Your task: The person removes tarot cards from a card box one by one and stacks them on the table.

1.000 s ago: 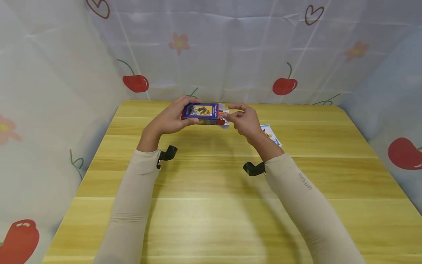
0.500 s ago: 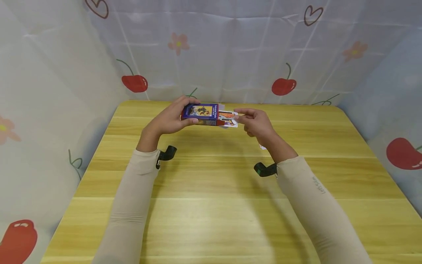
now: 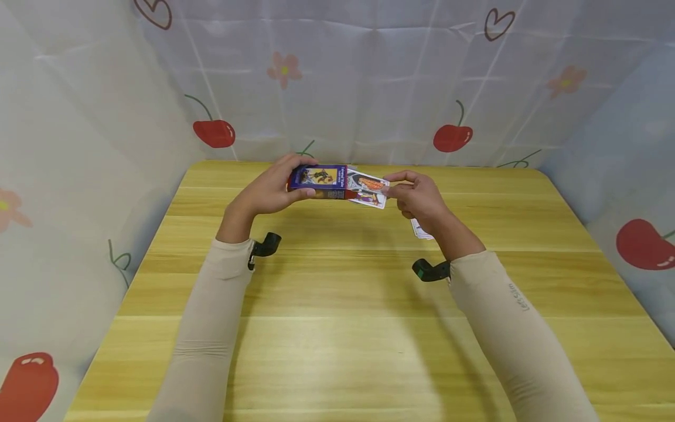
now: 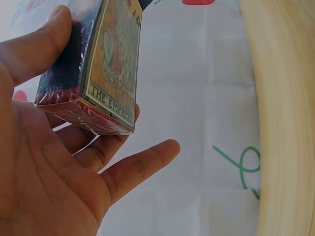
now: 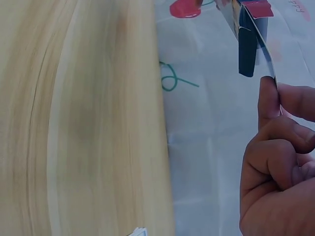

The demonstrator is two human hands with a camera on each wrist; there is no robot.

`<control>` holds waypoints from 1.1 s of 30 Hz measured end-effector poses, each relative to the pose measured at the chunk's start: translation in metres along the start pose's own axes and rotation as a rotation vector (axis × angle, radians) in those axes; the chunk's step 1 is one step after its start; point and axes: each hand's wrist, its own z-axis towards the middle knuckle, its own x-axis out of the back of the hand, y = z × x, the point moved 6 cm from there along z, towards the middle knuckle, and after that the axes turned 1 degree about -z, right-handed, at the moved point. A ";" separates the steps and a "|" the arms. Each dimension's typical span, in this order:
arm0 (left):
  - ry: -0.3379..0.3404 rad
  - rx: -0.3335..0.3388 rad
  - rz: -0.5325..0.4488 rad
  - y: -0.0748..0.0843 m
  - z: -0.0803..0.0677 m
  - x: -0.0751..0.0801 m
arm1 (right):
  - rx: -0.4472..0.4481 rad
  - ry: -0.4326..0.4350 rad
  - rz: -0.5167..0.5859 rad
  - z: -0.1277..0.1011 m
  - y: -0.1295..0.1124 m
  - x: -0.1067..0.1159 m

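My left hand [image 3: 271, 189] grips a dark blue tarot card box [image 3: 319, 177] by its left end, above the far part of the table. In the left wrist view the side of the box [image 4: 112, 61] reads "THE EMPRESS". At the box's open right end, a picture card [image 3: 367, 187] sticks out at a slight tilt, its inner end still in the opening. My right hand [image 3: 420, 199] pinches the card's outer end between thumb and index finger. The right wrist view shows the card [image 5: 266, 59] edge-on, beside a dark box flap [image 5: 247, 51].
A few cards [image 3: 420, 229] lie on the wooden table [image 3: 337, 328], partly hidden behind my right wrist. A pale curtain [image 3: 358, 76] with cherries, flowers and hearts hangs along the table's back and sides.
My right hand has moved right, drawing the card further out of the box and tilting it slightly. The left hand and box have stayed nearly in place.
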 end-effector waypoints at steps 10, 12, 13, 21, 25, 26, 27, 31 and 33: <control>0.004 0.008 0.003 0.001 0.001 0.000 | 0.027 0.093 0.152 -0.012 0.014 0.018; 0.004 0.004 0.004 0.002 0.001 0.000 | 0.024 0.142 0.201 -0.015 0.018 0.022; 0.006 0.001 0.004 0.002 0.001 0.000 | 0.019 0.170 0.219 -0.016 0.020 0.025; 0.001 0.004 -0.007 0.003 0.002 -0.001 | -0.052 0.417 0.291 -0.028 0.044 0.047; 0.000 0.007 -0.009 0.004 0.001 -0.002 | -0.127 0.538 0.292 -0.033 0.063 0.060; -0.002 0.006 -0.010 0.004 0.001 -0.002 | -0.153 0.571 0.280 -0.034 0.068 0.063; -0.003 0.006 -0.011 0.004 0.001 -0.002 | -0.176 0.599 0.280 -0.035 0.074 0.065; -0.005 0.005 -0.012 0.003 0.001 -0.002 | -0.256 0.690 0.231 -0.035 0.096 0.073; -0.004 0.003 -0.013 0.004 0.001 -0.003 | -0.272 0.718 0.202 -0.035 0.104 0.075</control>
